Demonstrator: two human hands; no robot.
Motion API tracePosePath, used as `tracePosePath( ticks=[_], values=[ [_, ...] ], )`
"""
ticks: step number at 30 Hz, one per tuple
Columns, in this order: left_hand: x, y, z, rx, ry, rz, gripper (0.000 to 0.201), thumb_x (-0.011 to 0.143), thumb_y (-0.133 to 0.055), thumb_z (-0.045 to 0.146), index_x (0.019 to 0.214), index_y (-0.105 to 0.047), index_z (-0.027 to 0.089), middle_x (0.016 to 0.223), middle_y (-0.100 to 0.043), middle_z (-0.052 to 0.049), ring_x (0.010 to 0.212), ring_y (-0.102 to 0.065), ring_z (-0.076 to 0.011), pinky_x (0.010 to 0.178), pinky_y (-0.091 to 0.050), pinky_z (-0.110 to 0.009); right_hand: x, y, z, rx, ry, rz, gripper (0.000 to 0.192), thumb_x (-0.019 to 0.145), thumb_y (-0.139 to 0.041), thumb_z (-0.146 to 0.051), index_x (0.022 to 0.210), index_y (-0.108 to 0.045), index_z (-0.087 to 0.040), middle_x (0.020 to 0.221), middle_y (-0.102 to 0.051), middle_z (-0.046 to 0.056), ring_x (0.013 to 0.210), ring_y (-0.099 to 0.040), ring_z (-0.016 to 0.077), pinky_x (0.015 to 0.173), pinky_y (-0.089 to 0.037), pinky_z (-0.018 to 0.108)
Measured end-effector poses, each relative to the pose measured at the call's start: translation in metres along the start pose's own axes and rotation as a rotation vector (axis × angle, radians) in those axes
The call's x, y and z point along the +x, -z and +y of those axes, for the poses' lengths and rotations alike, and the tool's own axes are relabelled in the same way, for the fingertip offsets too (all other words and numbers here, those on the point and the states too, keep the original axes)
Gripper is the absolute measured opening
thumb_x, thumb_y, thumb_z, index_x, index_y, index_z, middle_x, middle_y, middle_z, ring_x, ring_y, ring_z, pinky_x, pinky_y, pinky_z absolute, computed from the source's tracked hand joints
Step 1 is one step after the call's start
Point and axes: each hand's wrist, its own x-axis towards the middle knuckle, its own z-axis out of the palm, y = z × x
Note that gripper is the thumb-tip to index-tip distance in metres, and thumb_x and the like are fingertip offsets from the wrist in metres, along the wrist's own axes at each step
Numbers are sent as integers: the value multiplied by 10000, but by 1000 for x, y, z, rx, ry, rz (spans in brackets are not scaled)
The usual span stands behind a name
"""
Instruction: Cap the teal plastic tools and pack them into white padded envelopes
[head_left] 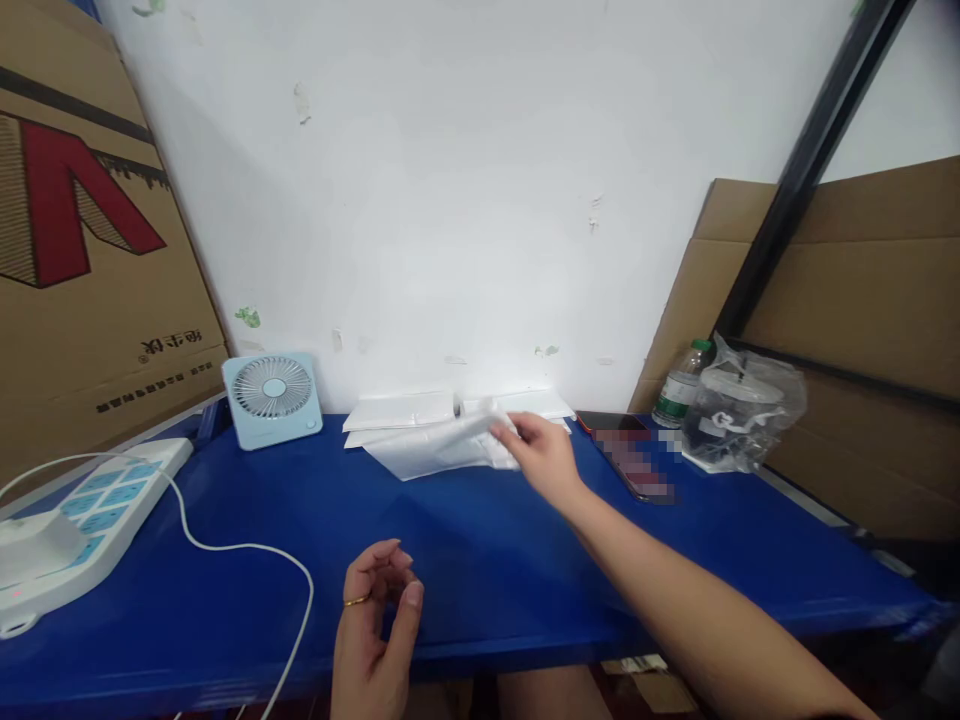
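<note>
My right hand (534, 452) pinches the right end of a thin white plastic bag (431, 450), which hangs tilted just over the blue table (450, 560). Its lower left corner droops toward the tabletop. Behind it, against the wall, lie two flat stacks of similar white pieces, a left stack (401, 410) and a right stack (536, 402), partly hidden by the held one. My left hand (379, 625), with a ring on one finger, is near the table's front edge. Its fingers are loosely curled, the thumb stands apart, and nothing is in it.
A light blue fan (274, 400) stands at the back left. A white power strip (112, 530) lies at the left, its white cable (247, 546) looping across the tabletop. At the right are a phone (630, 460), a green-capped bottle (679, 385) and a bagged cup (739, 410). Cardboard flanks both sides.
</note>
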Motion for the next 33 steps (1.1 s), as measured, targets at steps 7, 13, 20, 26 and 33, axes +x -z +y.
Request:
tracePosePath(
  ticks=[7, 13, 20, 26, 33],
  values=[
    [21, 10, -20, 94, -31, -2, 441, 798, -523, 457, 1158, -422, 222, 991, -560, -57, 750, -567, -137, 675, -488, -258, 107, -114, 55, 461, -589, 7, 166, 708, -673, -262, 761, -582, -133, 693, -617, 63, 680, -613, 174, 558, -527, 272],
    [22, 9, -21, 125, -59, -35, 436, 793, -524, 444, 1161, -419, 234, 972, -569, -49, 694, -565, -128, 634, -482, -252, 123, -124, 92, 152, -653, 38, 278, 678, -678, -320, 864, -605, -128, 873, -634, 108, 916, -596, 245, 728, -507, 330],
    [22, 6, -17, 191, -64, -32, 444, 772, -543, 464, 1144, -461, 236, 956, -585, -47, 668, -563, -137, 595, -487, -260, 120, 20, 137, -240, -725, 170, 560, 684, -647, -321, 1189, -511, -119, 1352, -375, 201, 1271, -313, 318, 961, -344, 392],
    [25, 2, -16, 248, -11, -103, 480, 764, -545, 471, 1181, -437, 261, 1031, -572, -45, 716, -580, -143, 640, -512, -278, 104, 72, 169, -248, -890, 110, 374, 628, -670, -346, 888, -615, -82, 855, -644, 166, 856, -598, 284, 658, -464, 343],
    [37, -13, -9, 379, -115, -240, 497, 774, -541, 386, 1238, -417, 257, 1102, -551, -76, 799, -598, -163, 626, -518, -278, 108, 67, 145, -75, -625, 135, 144, 700, -508, -283, 796, -523, -176, 702, -581, 4, 646, -535, 139, 545, -412, 213]
  ],
)
